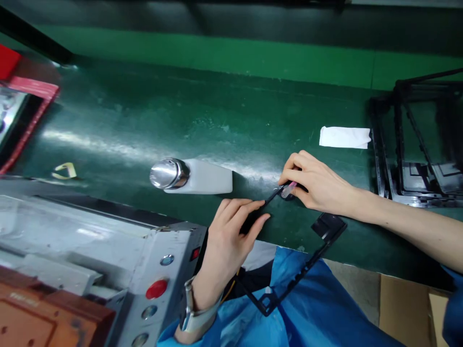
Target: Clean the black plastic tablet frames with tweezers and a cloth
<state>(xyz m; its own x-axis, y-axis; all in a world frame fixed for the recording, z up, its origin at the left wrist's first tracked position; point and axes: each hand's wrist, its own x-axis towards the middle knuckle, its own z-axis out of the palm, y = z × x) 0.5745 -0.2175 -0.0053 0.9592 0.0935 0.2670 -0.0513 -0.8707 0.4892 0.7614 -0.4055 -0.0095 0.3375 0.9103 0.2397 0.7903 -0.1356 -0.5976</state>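
To the right of the one white bottle, one black frame is slanting toward the wearer — the left hand is pinching its rim, the right hand is pinching one pink tool there. Work on it is seemingly midway; at least two stacked frames are lying farther right, whether finished being unclear.

Green bench carries 1 bottle, 1 white strip, black frames.
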